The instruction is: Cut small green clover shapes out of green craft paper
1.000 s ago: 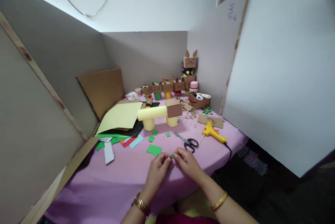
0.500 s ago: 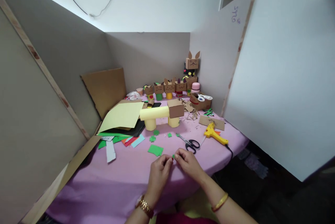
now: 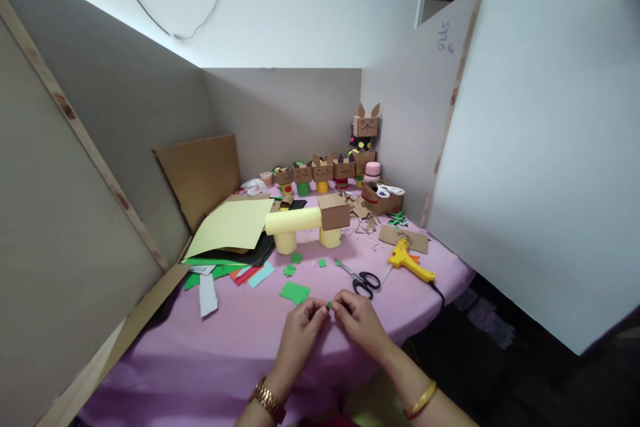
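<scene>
My left hand [image 3: 301, 328] and my right hand [image 3: 359, 319] meet fingertip to fingertip low over the pink tablecloth [image 3: 235, 347]. Both pinch a tiny green paper piece [image 3: 329, 305] between them. A green paper square [image 3: 295, 292] lies just beyond my left hand. Black-handled scissors [image 3: 361, 278] lie just beyond my right hand. Farther back stands a yellow tube animal with a brown cardboard box head [image 3: 307, 226], with small green cut-outs [image 3: 293, 264] in front of it.
A yellow glue gun [image 3: 409, 260] lies at the right with its cord over the table edge. Stacked coloured sheets [image 3: 230, 234] sit at the left, a cardboard sheet [image 3: 199, 174] leans behind. Small cardboard figures [image 3: 320, 172] line the back wall. White partitions enclose the table.
The view has shifted slightly. My hands stay together on the small green piece, with only small finger movements.
</scene>
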A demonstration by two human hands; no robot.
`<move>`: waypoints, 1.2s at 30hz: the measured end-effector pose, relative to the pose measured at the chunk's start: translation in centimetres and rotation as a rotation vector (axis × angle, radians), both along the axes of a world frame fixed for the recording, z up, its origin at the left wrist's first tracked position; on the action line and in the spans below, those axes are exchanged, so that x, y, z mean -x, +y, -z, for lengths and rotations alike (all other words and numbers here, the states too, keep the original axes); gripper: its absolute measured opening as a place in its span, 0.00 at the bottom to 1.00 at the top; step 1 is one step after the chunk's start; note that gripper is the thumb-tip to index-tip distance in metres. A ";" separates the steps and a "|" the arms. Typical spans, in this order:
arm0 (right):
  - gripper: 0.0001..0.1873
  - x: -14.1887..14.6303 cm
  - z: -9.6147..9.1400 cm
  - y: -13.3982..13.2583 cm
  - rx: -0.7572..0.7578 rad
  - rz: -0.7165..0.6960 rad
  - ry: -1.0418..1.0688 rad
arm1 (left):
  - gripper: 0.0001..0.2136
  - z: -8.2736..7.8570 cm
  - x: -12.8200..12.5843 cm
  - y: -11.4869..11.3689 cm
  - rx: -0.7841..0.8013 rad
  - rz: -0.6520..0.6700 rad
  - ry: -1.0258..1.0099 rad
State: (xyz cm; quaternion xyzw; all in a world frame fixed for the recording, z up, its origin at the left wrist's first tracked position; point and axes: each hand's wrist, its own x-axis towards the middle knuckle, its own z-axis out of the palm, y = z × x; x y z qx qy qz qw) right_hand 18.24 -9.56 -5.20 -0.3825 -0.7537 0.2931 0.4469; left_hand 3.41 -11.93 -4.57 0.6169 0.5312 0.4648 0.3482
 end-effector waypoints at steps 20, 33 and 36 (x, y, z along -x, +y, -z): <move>0.17 -3.5 -1.9 2.7 0.033 0.349 -0.681 | 0.08 -0.6 0.0 -0.3 0.079 -0.174 -0.307; 0.20 -5.4 -0.9 1.4 0.159 0.219 -0.227 | 0.09 -0.4 0.1 -0.4 0.056 -0.246 -0.353; 0.20 -4.3 -0.4 -0.1 0.502 0.066 0.403 | 0.10 -0.7 -0.2 -0.4 0.063 -0.260 -0.368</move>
